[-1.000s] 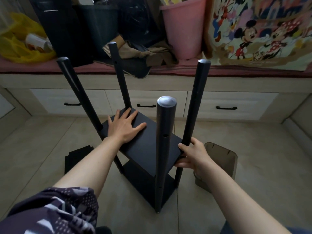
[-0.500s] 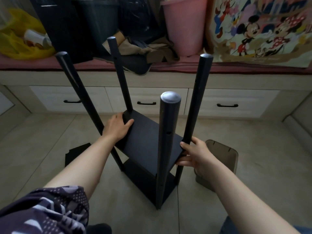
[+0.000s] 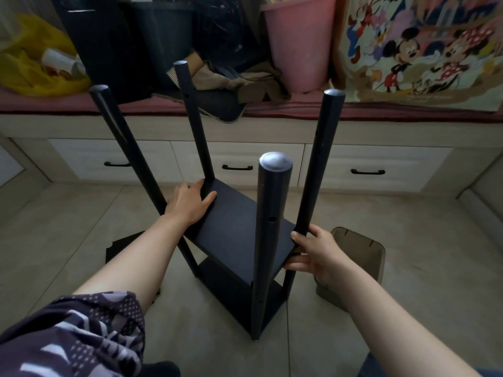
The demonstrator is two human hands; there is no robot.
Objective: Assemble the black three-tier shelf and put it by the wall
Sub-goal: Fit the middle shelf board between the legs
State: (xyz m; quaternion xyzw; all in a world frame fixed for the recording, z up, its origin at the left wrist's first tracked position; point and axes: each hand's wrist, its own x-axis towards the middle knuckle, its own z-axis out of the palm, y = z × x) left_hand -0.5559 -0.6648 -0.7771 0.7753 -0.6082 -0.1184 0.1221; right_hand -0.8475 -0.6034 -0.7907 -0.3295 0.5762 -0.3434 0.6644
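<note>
**Shelf on the tile, both hands on it**

The shelf [image 3: 268, 240] stands on the floor [image 3: 408, 227], with bare tile between it and the drawers [image 3: 375, 164]. A brown bin [image 3: 362, 257] sits just beside its right edge, and a black panel [image 3: 119, 248] lies near the left. The left hand [image 3: 190, 205] grips the board [image 3: 239, 227] at its far corner, maybe the post [image 3: 194, 131] too. The right hand [image 3: 315, 251] pinches the right edge.

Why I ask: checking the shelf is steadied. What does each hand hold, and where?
Left hand grips the middle board at its far corner by the rear pole; right hand grips its right corner by the right pole.
</note>
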